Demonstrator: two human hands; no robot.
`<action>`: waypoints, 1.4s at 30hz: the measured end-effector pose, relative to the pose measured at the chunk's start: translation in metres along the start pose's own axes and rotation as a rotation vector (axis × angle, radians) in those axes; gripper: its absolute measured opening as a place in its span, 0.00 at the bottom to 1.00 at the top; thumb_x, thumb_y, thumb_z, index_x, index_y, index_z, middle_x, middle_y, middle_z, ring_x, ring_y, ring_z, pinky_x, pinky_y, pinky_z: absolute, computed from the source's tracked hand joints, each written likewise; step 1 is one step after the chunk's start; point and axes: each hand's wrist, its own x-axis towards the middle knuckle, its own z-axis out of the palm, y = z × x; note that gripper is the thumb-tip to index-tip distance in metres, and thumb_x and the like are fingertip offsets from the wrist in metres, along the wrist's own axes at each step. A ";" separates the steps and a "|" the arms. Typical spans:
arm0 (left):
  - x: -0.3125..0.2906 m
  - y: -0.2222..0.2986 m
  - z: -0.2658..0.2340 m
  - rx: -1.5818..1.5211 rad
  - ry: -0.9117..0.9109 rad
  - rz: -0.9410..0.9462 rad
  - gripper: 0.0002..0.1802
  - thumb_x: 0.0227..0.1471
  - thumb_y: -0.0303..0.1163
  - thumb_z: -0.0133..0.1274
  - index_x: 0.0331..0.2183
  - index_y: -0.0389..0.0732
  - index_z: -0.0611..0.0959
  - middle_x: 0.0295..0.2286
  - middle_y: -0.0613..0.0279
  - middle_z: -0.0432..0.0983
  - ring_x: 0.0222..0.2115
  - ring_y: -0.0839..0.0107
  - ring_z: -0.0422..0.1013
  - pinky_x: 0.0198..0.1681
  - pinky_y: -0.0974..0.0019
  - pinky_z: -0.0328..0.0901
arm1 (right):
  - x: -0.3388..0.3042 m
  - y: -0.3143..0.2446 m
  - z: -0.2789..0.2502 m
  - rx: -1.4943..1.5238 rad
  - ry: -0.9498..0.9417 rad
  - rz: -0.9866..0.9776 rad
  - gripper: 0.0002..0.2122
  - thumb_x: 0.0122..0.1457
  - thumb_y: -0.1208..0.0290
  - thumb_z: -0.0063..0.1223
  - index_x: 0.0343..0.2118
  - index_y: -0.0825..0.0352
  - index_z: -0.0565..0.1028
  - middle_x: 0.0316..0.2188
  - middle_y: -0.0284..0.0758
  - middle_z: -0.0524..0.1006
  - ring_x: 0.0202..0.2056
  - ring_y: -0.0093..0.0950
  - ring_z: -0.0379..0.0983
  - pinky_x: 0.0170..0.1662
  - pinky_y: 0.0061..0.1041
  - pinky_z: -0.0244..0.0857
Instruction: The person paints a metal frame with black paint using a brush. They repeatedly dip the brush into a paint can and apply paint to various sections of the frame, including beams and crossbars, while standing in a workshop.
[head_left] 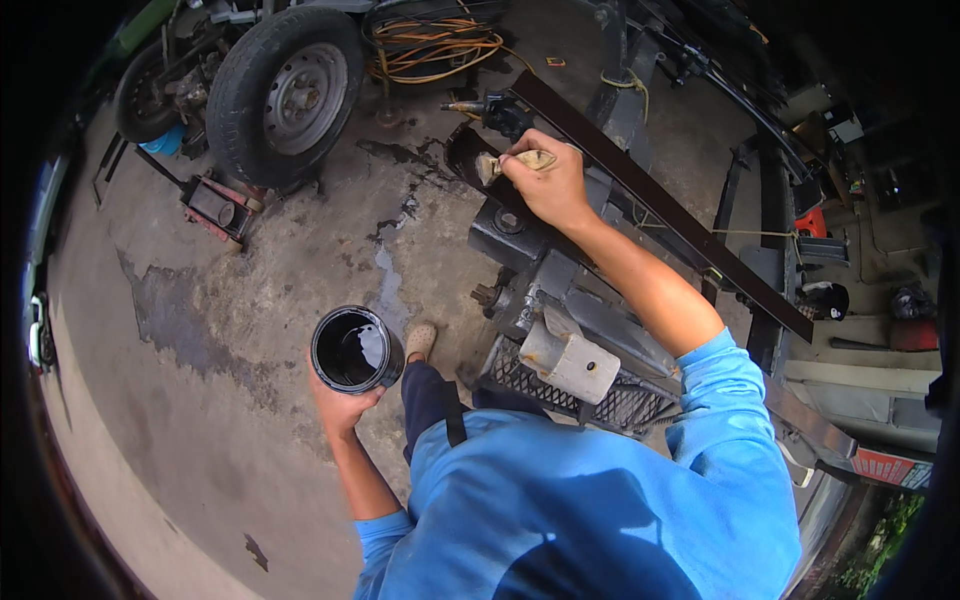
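Painting a metal assembly, seen from the head camera.

The right hand [547, 185] grips a wooden-handled paintbrush [512, 162], its bristles touching a dark curved metal part [468, 152] at the top of the grey machine frame [560, 290]. The left hand [343, 408] cradles from below an open can of black paint [355, 349], held over the stained concrete floor [220, 330], well apart from the brush. A mounted tyre [285, 95] stands beyond.

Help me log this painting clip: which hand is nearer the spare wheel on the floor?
Left. The left hand holds the black paint can below the spare wheel, over bare concrete. The right hand grips the brush farther off to the wheel's right, at the metal machinery.
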 end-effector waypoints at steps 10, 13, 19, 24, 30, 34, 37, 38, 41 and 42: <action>-0.054 -0.009 0.007 0.105 0.142 0.009 0.56 0.16 0.39 0.72 0.52 0.35 0.66 0.46 0.56 0.70 0.47 0.63 0.69 0.53 0.60 0.63 | -0.026 0.015 0.024 -0.020 -0.059 -0.203 0.05 0.51 0.75 0.57 0.26 0.71 0.75 0.18 0.32 0.76 0.22 0.15 0.69 0.26 0.19 0.62; -0.062 -0.009 0.007 0.098 0.171 -0.004 0.55 0.16 0.40 0.72 0.51 0.35 0.67 0.45 0.56 0.71 0.46 0.63 0.69 0.52 0.60 0.63 | -0.033 0.021 0.030 0.113 0.196 -0.166 0.05 0.53 0.77 0.57 0.25 0.73 0.75 0.20 0.33 0.77 0.22 0.15 0.70 0.27 0.18 0.63; -0.050 -0.016 0.004 0.096 0.151 0.014 0.55 0.15 0.43 0.72 0.50 0.35 0.68 0.45 0.56 0.71 0.46 0.62 0.69 0.52 0.60 0.63 | -0.034 0.026 0.032 -0.009 0.015 -0.387 0.03 0.51 0.78 0.58 0.26 0.71 0.76 0.20 0.37 0.76 0.22 0.23 0.73 0.26 0.22 0.64; -0.024 -0.023 0.002 0.046 0.113 0.071 0.56 0.14 0.43 0.71 0.51 0.35 0.69 0.44 0.56 0.71 0.46 0.62 0.69 0.51 0.59 0.63 | -0.011 0.006 -0.001 -0.258 -0.209 -0.370 0.04 0.50 0.76 0.58 0.28 0.71 0.76 0.21 0.40 0.77 0.23 0.25 0.75 0.27 0.23 0.66; 0.011 -0.025 -0.007 0.059 -0.039 0.034 0.58 0.14 0.43 0.70 0.52 0.34 0.67 0.47 0.54 0.70 0.49 0.61 0.68 0.53 0.59 0.62 | 0.013 -0.002 -0.036 -0.201 -0.328 -0.332 0.04 0.53 0.76 0.57 0.28 0.71 0.76 0.20 0.34 0.77 0.23 0.18 0.72 0.27 0.20 0.63; 0.025 -0.034 -0.007 -0.027 -0.088 0.046 0.59 0.14 0.43 0.70 0.53 0.34 0.66 0.47 0.53 0.70 0.49 0.61 0.69 0.54 0.59 0.62 | 0.002 -0.010 -0.043 -0.577 -0.566 -0.071 0.04 0.47 0.75 0.56 0.25 0.70 0.75 0.19 0.36 0.76 0.21 0.23 0.73 0.27 0.24 0.64; 0.033 -0.041 -0.011 -0.020 -0.169 0.064 0.61 0.17 0.46 0.72 0.55 0.34 0.64 0.48 0.54 0.69 0.50 0.60 0.67 0.55 0.58 0.61 | -0.010 -0.016 -0.050 -0.286 -0.225 -0.005 0.05 0.50 0.75 0.58 0.27 0.71 0.76 0.21 0.32 0.77 0.25 0.15 0.71 0.28 0.19 0.63; 0.034 -0.043 -0.011 -0.013 -0.206 0.086 0.62 0.18 0.47 0.73 0.55 0.34 0.64 0.49 0.54 0.68 0.51 0.60 0.67 0.55 0.58 0.60 | -0.012 -0.016 -0.053 -0.222 -0.255 -0.099 0.06 0.51 0.74 0.59 0.28 0.71 0.76 0.21 0.33 0.77 0.25 0.18 0.72 0.29 0.20 0.64; 0.033 -0.046 -0.012 -0.022 -0.233 0.044 0.62 0.16 0.45 0.72 0.55 0.34 0.63 0.49 0.53 0.68 0.50 0.60 0.67 0.55 0.58 0.61 | -0.023 -0.011 -0.068 -0.460 -0.490 0.018 0.05 0.50 0.74 0.58 0.29 0.70 0.76 0.21 0.35 0.77 0.24 0.23 0.73 0.31 0.22 0.65; 0.030 -0.045 -0.012 -0.029 -0.221 0.051 0.61 0.15 0.44 0.71 0.55 0.34 0.64 0.49 0.53 0.69 0.50 0.60 0.68 0.55 0.58 0.62 | -0.027 -0.007 -0.073 -0.571 -0.480 0.093 0.05 0.50 0.75 0.57 0.27 0.70 0.76 0.20 0.34 0.77 0.24 0.21 0.72 0.30 0.22 0.65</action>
